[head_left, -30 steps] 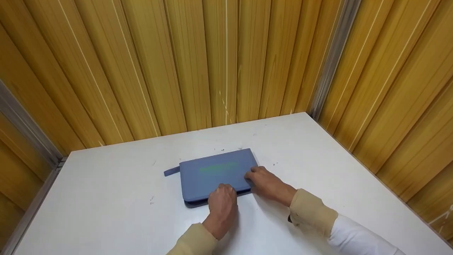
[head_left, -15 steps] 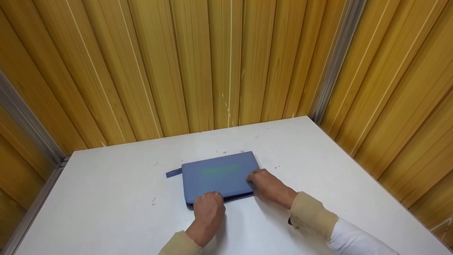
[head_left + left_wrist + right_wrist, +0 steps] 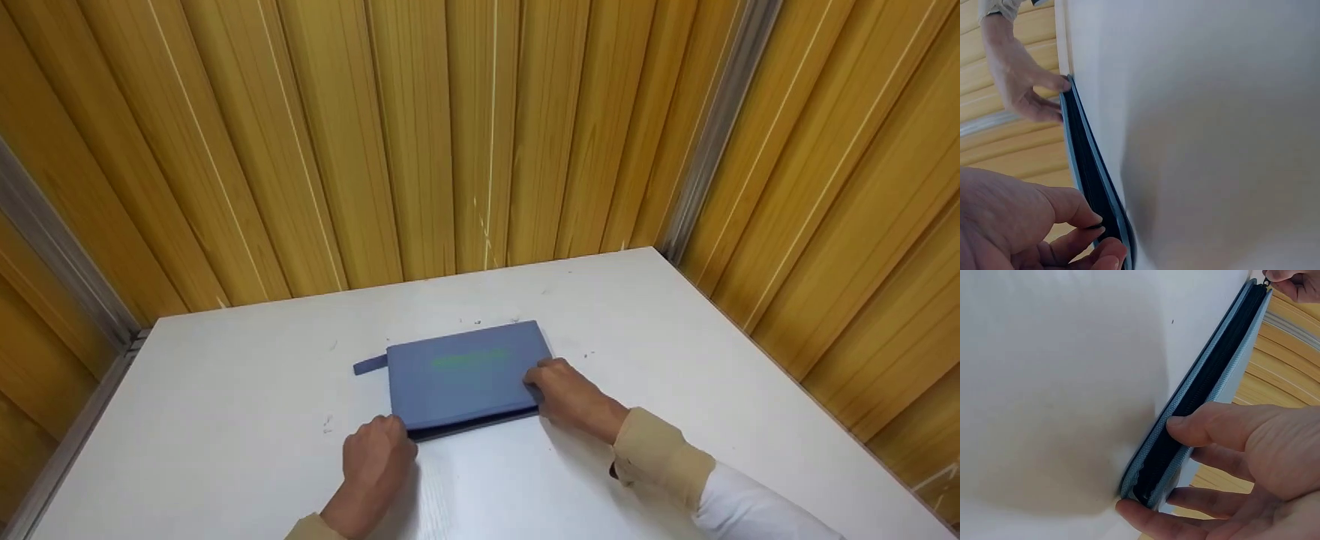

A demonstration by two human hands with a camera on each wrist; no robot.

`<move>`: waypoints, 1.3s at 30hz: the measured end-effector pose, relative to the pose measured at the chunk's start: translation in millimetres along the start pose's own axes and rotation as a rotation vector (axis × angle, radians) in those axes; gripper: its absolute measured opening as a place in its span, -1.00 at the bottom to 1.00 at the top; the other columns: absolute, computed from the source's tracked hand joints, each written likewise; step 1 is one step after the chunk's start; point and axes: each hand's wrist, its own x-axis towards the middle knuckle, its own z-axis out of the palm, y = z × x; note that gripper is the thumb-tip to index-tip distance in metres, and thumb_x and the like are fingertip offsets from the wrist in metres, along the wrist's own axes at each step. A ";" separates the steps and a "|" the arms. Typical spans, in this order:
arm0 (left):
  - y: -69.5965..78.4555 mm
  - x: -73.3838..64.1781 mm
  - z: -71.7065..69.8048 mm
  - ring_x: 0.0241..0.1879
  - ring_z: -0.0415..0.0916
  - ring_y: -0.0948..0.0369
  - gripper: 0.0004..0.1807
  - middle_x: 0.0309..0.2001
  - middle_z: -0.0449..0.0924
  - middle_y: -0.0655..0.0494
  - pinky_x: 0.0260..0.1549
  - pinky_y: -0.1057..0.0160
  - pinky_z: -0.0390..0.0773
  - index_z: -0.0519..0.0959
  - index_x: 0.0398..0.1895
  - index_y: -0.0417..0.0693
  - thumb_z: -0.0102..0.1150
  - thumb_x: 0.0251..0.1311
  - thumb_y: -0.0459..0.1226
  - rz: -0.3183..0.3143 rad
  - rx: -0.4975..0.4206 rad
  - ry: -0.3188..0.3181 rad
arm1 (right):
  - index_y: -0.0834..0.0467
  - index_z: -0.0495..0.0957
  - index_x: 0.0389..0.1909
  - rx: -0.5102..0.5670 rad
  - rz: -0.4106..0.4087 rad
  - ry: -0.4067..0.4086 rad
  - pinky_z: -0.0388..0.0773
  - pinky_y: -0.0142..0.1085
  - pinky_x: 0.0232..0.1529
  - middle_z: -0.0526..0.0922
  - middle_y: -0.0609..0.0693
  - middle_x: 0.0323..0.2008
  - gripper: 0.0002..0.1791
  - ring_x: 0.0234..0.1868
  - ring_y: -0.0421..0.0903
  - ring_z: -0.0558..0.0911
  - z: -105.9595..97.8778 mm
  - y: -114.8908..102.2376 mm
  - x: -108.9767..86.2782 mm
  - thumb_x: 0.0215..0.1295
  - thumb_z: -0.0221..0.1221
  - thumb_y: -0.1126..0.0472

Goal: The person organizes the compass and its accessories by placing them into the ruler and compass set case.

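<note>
A blue zip case (image 3: 465, 375) with green lettering lies flat on the white table, its wrist strap (image 3: 370, 364) sticking out at the left. My left hand (image 3: 379, 457) is at the near-left corner, thumb and forefinger pinching the small dark zipper pull (image 3: 1266, 281), which their tips mostly cover. Along the near side runs the dark zipper (image 3: 1207, 377) between two blue edges. My right hand (image 3: 574, 394) grips the case's near-right corner; in the right wrist view its thumb (image 3: 1185, 427) presses on the zipper side while the other fingers reach around the corner.
The white table (image 3: 240, 390) extends around the case on every side. Behind it and on the right stand yellow wood-patterned walls (image 3: 412, 150), with a grey metal post (image 3: 712, 135) in the far-right corner.
My left hand has moved leftward along the case's near side, from about its middle to the near-left corner. The right hand stays at the near-right corner, and the case has hardly shifted.
</note>
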 end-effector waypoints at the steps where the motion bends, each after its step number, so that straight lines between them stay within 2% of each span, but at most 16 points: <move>1: -3.1 -0.2 -0.3 -0.64 0.45 0.13 -0.80 -0.67 0.47 0.01 -0.63 0.08 0.52 0.50 -0.71 -0.19 0.28 -0.05 -0.46 -0.002 0.006 0.009 | 0.47 0.66 -0.12 0.001 -0.002 0.001 0.62 0.03 0.03 0.63 0.33 -0.17 -0.65 0.00 0.30 0.63 0.2 0.1 -0.2 0.00 0.33 0.66; 3: -7.6 -0.3 -0.3 -0.63 0.51 0.08 -0.83 -0.64 0.49 -0.03 -0.63 0.05 0.54 0.52 -0.65 -0.24 0.31 -0.01 -0.47 0.001 0.024 0.030 | 0.46 0.66 -0.11 0.008 0.005 0.001 0.61 0.04 0.04 0.63 0.34 -0.17 -0.65 0.00 0.30 0.62 1.4 0.4 -0.6 0.00 0.31 0.66; 7: -15.2 4.3 1.9 -0.56 0.60 0.00 -0.85 -0.57 0.51 -0.08 -0.60 0.03 0.60 0.55 -0.52 -0.34 0.35 0.09 -0.46 0.014 0.053 0.023 | 0.47 0.66 -0.11 0.011 0.017 -0.003 0.60 0.05 0.06 0.62 0.36 -0.14 -0.64 0.04 0.32 0.61 3.1 0.6 -0.5 0.01 0.32 0.67; 10: -24.1 9.1 2.5 -0.54 0.61 -0.01 -0.81 -0.53 0.49 -0.09 -0.58 0.01 0.62 0.54 -0.44 -0.37 0.39 0.12 -0.44 0.023 0.057 0.015 | 0.46 0.66 -0.14 0.000 0.011 -0.004 0.61 0.03 0.04 0.63 0.35 -0.16 -0.68 0.02 0.30 0.63 2.7 0.1 1.0 0.03 0.33 0.67; 16: -42.1 18.7 2.4 -0.52 0.58 -0.04 -0.75 -0.49 0.46 -0.10 -0.56 -0.06 0.58 0.52 -0.37 -0.39 0.44 0.10 -0.41 0.090 0.090 0.033 | 0.44 0.68 -0.15 -0.008 -0.005 -0.016 0.64 0.00 0.00 0.64 0.27 -0.23 -0.73 -0.04 0.23 0.65 1.8 -3.1 2.5 0.09 0.34 0.63; 22: -53.3 32.7 1.9 -0.66 0.42 0.11 -0.78 -0.60 0.44 -0.02 -0.66 0.06 0.49 0.50 -0.46 -0.28 0.40 0.10 -0.39 0.171 0.178 0.058 | 0.42 0.68 -0.13 -0.032 -0.002 -0.007 0.65 -0.03 -0.06 0.64 0.23 -0.24 -0.73 -0.12 0.18 0.64 2.4 -2.2 0.3 0.12 0.32 0.62; 27: -60.6 42.2 6.8 -0.70 0.36 0.13 -0.78 -0.66 0.42 -0.01 -0.69 0.08 0.43 0.47 -0.54 -0.23 0.39 0.04 -0.42 0.234 0.203 0.130 | 0.38 0.70 -0.17 -0.046 -0.036 -0.006 0.65 -0.10 -0.15 0.65 0.22 -0.28 -0.78 -0.22 0.09 0.61 2.3 -0.6 -1.0 0.19 0.26 0.61; 32: -64.8 52.9 11.2 -0.71 0.37 0.11 -0.77 -0.67 0.43 -0.03 -0.68 0.07 0.43 0.47 -0.53 -0.24 0.40 0.04 -0.43 0.232 0.173 0.148 | 0.35 0.70 -0.23 -0.057 -0.068 0.003 0.60 -0.18 -0.25 0.62 0.17 -0.35 -0.82 -0.31 0.00 0.54 2.1 0.4 -1.4 0.23 0.23 0.59; 39: -66.5 70.2 13.9 -0.67 0.43 0.04 -0.77 -0.63 0.48 -0.07 -0.64 -0.01 0.46 0.48 -0.55 -0.24 0.39 0.05 -0.39 0.196 0.133 0.118 | 0.33 0.71 -0.20 -0.083 -0.051 0.000 0.62 -0.15 -0.21 0.62 0.18 -0.31 -0.84 -0.24 0.03 0.58 0.4 1.1 -3.4 0.27 0.24 0.55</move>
